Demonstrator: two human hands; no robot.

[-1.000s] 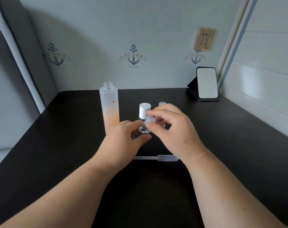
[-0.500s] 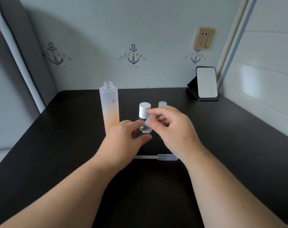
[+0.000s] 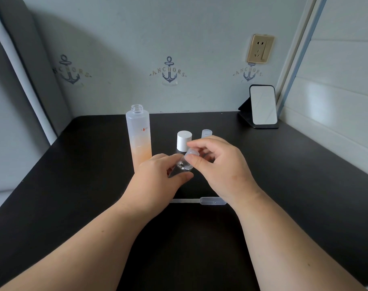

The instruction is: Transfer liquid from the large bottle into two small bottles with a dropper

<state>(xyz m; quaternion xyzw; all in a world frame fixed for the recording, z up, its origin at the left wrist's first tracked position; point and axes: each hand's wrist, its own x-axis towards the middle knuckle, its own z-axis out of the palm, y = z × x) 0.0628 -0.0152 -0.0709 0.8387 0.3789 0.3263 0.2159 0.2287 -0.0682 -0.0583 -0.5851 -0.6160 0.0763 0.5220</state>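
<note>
On the black table [image 3: 73, 185] the big bottle [image 3: 139, 137] is cloudy white on top and orange below, next to it stands a white cap [image 3: 184, 140], and behind it the pale blue-grey wall [image 3: 199, 28] has dark blue anchors [image 3: 169, 70].

Facing a pale blue-grey wall [image 3: 136, 38] printed with navy anchor motifs [image 3: 169, 70]. Carrying a gold socket plate [image 3: 260, 48] at upper right. Spreading a black tabletop [image 3: 305, 175] into the corner, meeting white panelling [image 3: 342, 80] on the right. Propping a small mirror [image 3: 263, 105] on a dark stand near that corner. Catching soft daylight on the panelling.
</note>
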